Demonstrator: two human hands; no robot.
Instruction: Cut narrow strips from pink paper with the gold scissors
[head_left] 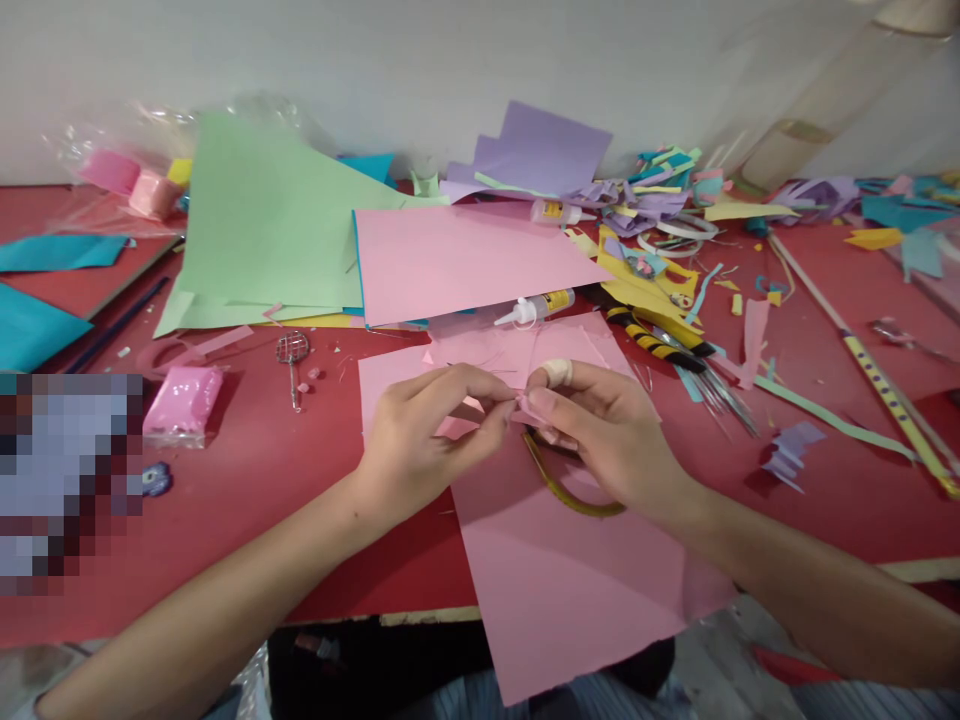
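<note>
Head view, forward-down, near table (247,470)

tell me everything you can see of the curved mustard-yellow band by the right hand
The narrow, curved mustard-yellow band bows downward below the right hand, over a large pink paper sheet. It looks smooth with a slight sheen, and keeps an even arc as if fairly stiff; its material is unclear. Its left side rises toward the fingers, while its right side passes out of sight behind the hand. Both ends are hidden, so whether the grip holds it can't be told.
</note>
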